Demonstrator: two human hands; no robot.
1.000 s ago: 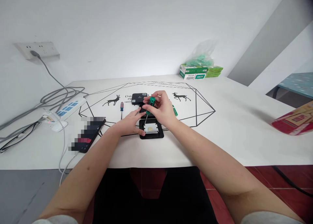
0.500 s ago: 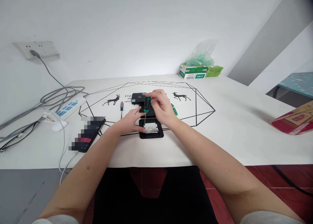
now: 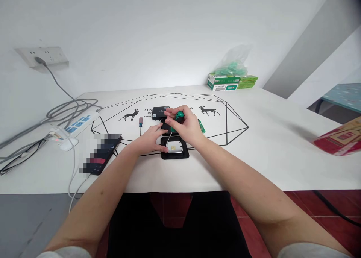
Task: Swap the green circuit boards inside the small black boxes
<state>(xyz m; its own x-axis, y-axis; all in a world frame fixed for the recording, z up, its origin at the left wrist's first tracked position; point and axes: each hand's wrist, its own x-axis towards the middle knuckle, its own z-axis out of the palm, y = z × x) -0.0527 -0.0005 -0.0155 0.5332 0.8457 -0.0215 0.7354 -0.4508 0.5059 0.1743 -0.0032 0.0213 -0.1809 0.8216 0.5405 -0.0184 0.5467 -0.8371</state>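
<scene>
A black square device part (image 3: 184, 155) with a silvery plate (image 3: 177, 147) inside lies near the front of the mat. My left hand (image 3: 149, 140) has its fingers spread, thumb on the plate's left edge. In my right hand (image 3: 186, 126) is a green and black screwdriver (image 3: 179, 117), tilted, its tip down at the plate's upper left corner. Behind that part sit more black pieces, one of them a black cover (image 3: 158, 113) with a small white label, partly hidden by my right fingers. A second screwdriver (image 3: 140, 123) lies to the left.
A phone (image 3: 105, 154), a power strip (image 3: 83, 124) and looped cables are at the left. Green boxes (image 3: 224, 81) with a plastic bag stand by the wall. A green piece (image 3: 201, 126) lies right of my right hand; a red package (image 3: 340, 139) is far right.
The green screwdriver has gone from nearly upright to leaning right, its handle shifted right in my right hand. The right fingers have changed their hold. My left hand has stayed in place.
</scene>
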